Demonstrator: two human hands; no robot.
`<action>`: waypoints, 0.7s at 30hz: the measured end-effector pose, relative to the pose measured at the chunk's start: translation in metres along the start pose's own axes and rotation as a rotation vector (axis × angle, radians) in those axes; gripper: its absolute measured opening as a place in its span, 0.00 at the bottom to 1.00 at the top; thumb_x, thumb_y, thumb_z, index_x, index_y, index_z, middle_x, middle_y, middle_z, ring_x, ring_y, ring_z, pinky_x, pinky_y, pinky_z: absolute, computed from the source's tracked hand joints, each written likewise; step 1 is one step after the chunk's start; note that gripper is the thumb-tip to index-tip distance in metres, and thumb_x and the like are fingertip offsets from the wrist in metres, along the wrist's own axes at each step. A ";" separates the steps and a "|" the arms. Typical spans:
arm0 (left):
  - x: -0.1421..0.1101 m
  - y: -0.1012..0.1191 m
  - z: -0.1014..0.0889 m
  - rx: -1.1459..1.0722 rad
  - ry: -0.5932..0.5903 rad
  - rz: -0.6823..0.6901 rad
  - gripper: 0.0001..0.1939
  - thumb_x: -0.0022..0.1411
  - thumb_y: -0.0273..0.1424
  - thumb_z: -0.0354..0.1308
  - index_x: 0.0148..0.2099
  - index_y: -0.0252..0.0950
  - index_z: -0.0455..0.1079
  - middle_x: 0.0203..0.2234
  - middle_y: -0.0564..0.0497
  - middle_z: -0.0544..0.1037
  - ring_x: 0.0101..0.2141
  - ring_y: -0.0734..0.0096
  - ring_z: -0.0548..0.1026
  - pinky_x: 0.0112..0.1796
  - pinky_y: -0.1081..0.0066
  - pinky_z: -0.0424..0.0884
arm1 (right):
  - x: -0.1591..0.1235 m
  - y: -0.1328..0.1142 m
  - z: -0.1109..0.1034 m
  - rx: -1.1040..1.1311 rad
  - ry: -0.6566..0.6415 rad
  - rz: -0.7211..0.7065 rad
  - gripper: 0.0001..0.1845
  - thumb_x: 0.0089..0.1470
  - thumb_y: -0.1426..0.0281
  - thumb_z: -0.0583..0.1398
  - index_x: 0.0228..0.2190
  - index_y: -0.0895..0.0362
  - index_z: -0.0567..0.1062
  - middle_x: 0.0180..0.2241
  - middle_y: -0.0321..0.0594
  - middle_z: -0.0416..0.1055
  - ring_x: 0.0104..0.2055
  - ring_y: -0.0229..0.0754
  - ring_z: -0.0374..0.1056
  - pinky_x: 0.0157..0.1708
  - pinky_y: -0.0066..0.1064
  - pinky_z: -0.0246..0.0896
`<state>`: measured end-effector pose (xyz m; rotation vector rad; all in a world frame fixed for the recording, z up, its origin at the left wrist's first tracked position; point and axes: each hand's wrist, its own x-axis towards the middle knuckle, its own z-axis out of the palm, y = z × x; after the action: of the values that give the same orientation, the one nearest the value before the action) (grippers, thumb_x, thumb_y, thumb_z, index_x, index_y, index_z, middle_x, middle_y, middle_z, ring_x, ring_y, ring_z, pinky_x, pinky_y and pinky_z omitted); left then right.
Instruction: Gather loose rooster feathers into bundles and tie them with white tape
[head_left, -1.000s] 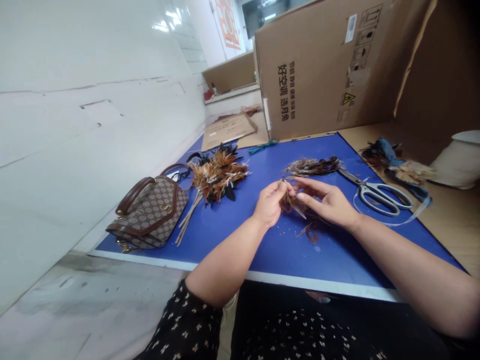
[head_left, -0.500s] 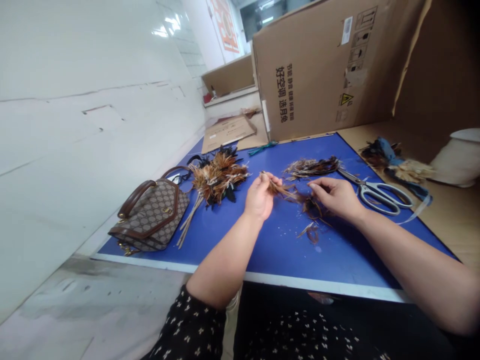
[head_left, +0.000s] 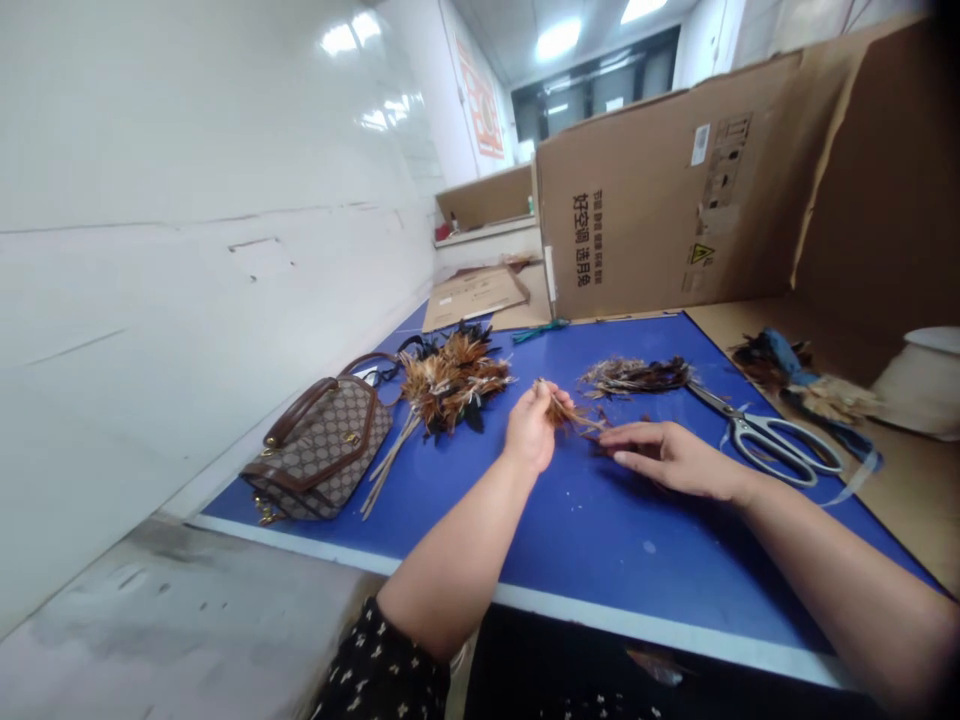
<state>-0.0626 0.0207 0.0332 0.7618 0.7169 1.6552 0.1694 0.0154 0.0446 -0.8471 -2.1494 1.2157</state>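
Note:
My left hand [head_left: 531, 428] is closed in a pinch on a small bunch of brown feathers [head_left: 564, 411], held just above the blue table top [head_left: 525, 520]. My right hand [head_left: 667, 458] lies flat on the blue surface with its fingers stretched out, pointing left toward the bunch; loose feathers show at its fingertips. A pile of orange, brown and black feathers [head_left: 452, 380] with long quills lies left of my left hand. A smaller heap of dark feathers [head_left: 634, 374] lies beyond my right hand.
Steel scissors [head_left: 772, 436] lie to the right of my right hand. A brown patterned handbag [head_left: 322, 448] stands at the table's left edge by the white wall. A large cardboard box [head_left: 675, 210] rises behind. More feathers with blue cloth [head_left: 795, 375] and a white container [head_left: 919, 380] sit far right.
My hands have drawn apart: the left keeps the pinched feathers, the right has opened and come down flat on the table. The camera has tilted up.

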 end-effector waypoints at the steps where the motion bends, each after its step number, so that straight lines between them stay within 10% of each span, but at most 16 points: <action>1: -0.001 -0.002 0.000 0.012 -0.022 0.003 0.23 0.58 0.46 0.74 0.40 0.33 0.72 0.30 0.51 0.78 0.33 0.69 0.78 0.40 0.68 0.72 | 0.002 0.003 0.000 -0.021 0.119 0.016 0.30 0.58 0.45 0.66 0.48 0.56 0.86 0.46 0.49 0.84 0.45 0.52 0.80 0.50 0.41 0.77; 4: -0.008 -0.009 0.000 0.115 -0.170 -0.057 0.24 0.57 0.48 0.74 0.38 0.30 0.74 0.31 0.47 0.80 0.33 0.68 0.78 0.40 0.67 0.73 | 0.005 0.010 -0.001 -0.039 0.337 0.090 0.34 0.60 0.42 0.62 0.47 0.60 0.85 0.32 0.48 0.83 0.31 0.49 0.78 0.37 0.40 0.77; 7: -0.017 -0.015 0.001 0.178 -0.348 -0.249 0.25 0.56 0.48 0.74 0.38 0.29 0.75 0.30 0.45 0.80 0.30 0.67 0.79 0.40 0.64 0.75 | 0.003 0.009 -0.003 -0.052 0.393 -0.016 0.32 0.60 0.45 0.64 0.50 0.57 0.85 0.44 0.50 0.84 0.41 0.52 0.80 0.45 0.43 0.78; 11: -0.027 -0.017 0.004 0.184 -0.506 -0.435 0.26 0.55 0.48 0.75 0.37 0.29 0.73 0.24 0.52 0.75 0.22 0.75 0.73 0.37 0.63 0.76 | 0.001 -0.001 -0.005 0.099 0.227 -0.086 0.33 0.58 0.48 0.68 0.59 0.52 0.80 0.58 0.48 0.79 0.58 0.56 0.76 0.63 0.49 0.69; 21: -0.036 -0.012 0.008 0.117 -0.631 -0.618 0.23 0.57 0.43 0.76 0.37 0.28 0.74 0.22 0.57 0.67 0.19 0.85 0.59 0.30 0.70 0.67 | 0.001 -0.001 -0.005 0.230 0.014 -0.058 0.24 0.59 0.50 0.69 0.52 0.49 0.85 0.58 0.45 0.79 0.63 0.56 0.73 0.68 0.52 0.63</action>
<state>-0.0431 -0.0114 0.0252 0.9613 0.5178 0.7554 0.1716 0.0186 0.0474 -0.6870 -1.9623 1.3898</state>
